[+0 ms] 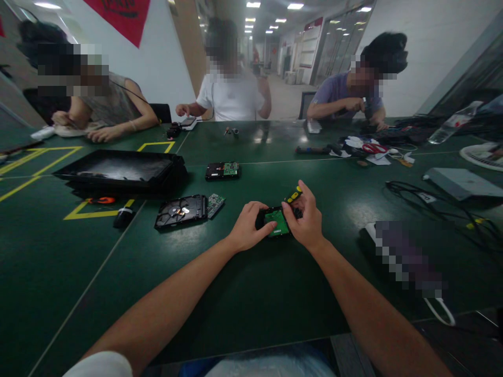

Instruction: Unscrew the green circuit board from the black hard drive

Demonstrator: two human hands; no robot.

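A small black hard drive [276,222] with a green circuit board facing up lies on the green table [251,293] just ahead of me. My left hand [247,226] grips its left edge with curled fingers. My right hand [305,219] is closed round a black and yellow screwdriver [293,196] whose tip points down at the drive's right side.
An opened hard drive [181,210] with a loose circuit board lies to the left, another drive [222,170] beyond it, and a black tray [121,170] further left. Cables [432,201] and a grey box [463,181] lie at right. Three people sit across the table.
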